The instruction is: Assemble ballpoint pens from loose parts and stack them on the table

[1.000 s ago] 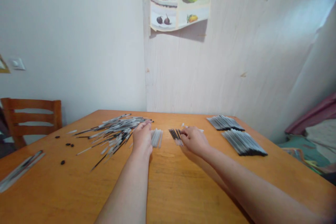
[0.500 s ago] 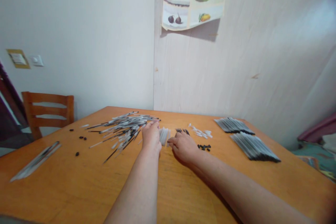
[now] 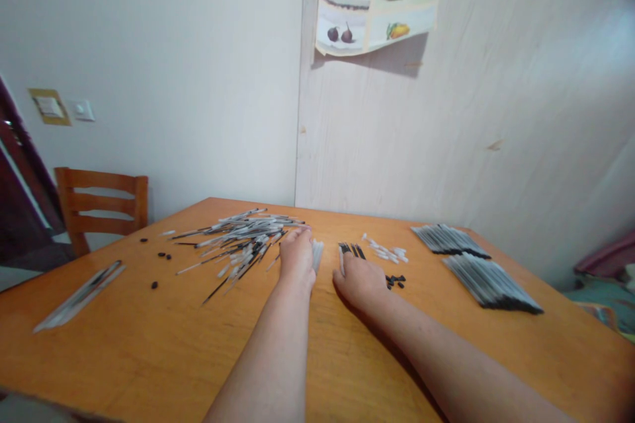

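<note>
In the middle of the table, my left hand [image 3: 296, 254] curls against the left side of a small row of whitish pen barrels [image 3: 318, 255], its fingertips partly hidden. To its right, my right hand [image 3: 363, 279] lies low on the table with bent fingers closed at a pale pen barrel [image 3: 341, 258]. That barrel is alongside several dark pen refills [image 3: 354, 250], whose lower ends my right hand covers. Just right of this hand sit small black caps [image 3: 395, 281], with short white pieces [image 3: 387, 251] behind them.
A loose heap of pens and refills [image 3: 243, 238] spreads left of my hands. Two neat rows of black-ended pens [image 3: 449, 240] [image 3: 493, 283] lie at the right. A flat bundle [image 3: 82, 295] and a few black caps [image 3: 154, 285] are at far left, near a wooden chair [image 3: 104, 201].
My right hand has moved right, away from the row of barrels, and a pale barrel now shows beside the dark refills. My left hand stays by the row. The view has shifted slightly.
</note>
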Demonstrator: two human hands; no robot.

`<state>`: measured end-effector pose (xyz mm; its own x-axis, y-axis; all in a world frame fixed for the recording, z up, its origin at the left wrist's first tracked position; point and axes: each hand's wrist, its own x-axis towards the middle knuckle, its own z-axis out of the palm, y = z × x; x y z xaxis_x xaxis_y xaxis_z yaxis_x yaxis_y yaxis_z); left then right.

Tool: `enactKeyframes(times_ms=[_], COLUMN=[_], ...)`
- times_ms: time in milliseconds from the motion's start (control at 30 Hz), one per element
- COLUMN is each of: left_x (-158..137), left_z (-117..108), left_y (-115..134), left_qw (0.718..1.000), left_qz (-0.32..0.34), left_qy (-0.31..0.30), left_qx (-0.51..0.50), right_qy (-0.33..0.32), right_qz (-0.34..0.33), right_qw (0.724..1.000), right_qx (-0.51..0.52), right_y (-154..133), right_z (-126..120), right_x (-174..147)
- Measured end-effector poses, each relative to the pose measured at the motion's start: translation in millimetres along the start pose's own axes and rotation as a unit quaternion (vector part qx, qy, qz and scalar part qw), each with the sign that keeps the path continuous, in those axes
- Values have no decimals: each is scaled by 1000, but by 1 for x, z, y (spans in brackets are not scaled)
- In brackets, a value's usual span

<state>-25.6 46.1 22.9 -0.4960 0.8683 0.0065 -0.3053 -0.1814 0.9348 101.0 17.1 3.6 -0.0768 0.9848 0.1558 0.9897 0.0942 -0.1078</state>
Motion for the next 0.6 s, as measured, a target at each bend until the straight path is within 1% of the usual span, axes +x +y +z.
enactKeyframes(times_ms=[100,267,333,400,433,467,500,533,600], left_x=[-1,-3,-4,-5,-6,-8,-11,-14,-21], left_z=[1,2,4,5,6,7,8,8,9], left_y=[-1,-3,-6,-10,-12,-14,-15,-16,-16], left_qw=[1000,1000,999,993,986,974,955,930,865], left_qz=[6,18,37,70,95,128,170,217,308], left_qy=[1,-10,-29,-66,-92,-122,-154,-183,-226], left_qx=[4,8,22,69,106,144,187,233,326], right_qy=[-4,-34,-25,-2,12,25,35,37,39], right_qz=[12,26,32,32,29,23,15,6,-14], right_qw=[1000,999,999,999,999,999,999,998,991], right_qx=[-8,-12,-10,-8,-5,4,22,49,125], right_y=[4,8,11,18,22,27,32,37,45], right_z=[0,-2,-5,-11,-15,-19,-23,-27,-36], right_x=[1,1,2,5,7,10,13,16,20])
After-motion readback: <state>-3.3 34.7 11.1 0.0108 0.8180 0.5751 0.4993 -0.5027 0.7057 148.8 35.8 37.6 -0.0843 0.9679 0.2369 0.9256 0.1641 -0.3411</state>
